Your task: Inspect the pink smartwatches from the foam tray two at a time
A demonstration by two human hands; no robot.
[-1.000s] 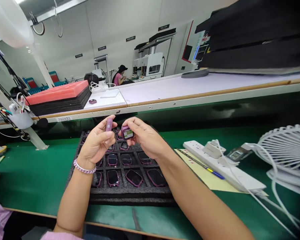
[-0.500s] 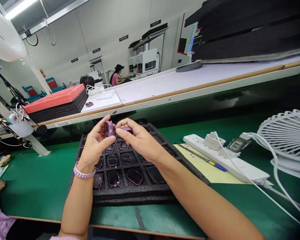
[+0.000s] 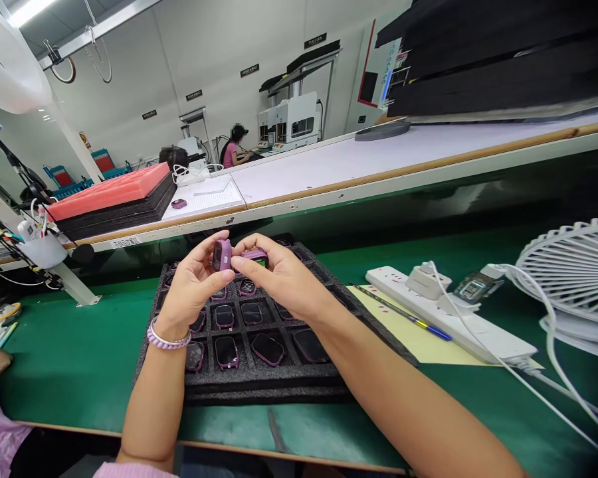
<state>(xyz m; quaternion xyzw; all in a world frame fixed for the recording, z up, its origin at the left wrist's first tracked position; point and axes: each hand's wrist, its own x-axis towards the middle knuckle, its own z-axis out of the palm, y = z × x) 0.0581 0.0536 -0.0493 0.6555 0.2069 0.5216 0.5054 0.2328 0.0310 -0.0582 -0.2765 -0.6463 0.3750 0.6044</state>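
Right now I see a purple watch body (image 3: 222,254) pinched upright between the thumb and fingertips of the left hand (image 3: 195,289), raised just above the far rows of the black foam tray (image 3: 259,384). Just beside it is a second watch body (image 3: 256,255), lying flatter, gripped in the curled fingers of the right hand (image 3: 282,282); I cannot tell whether the two pieces touch. Both hands are closed on their pieces. Below them, more purple watches (image 3: 268,350) sit face up in the tray's pockets. The tray rests on the green bench mat (image 3: 80,358). To its right lie a yellow sheet (image 3: 418,355), a pen (image 3: 408,320) and a white power strip (image 3: 478,345).
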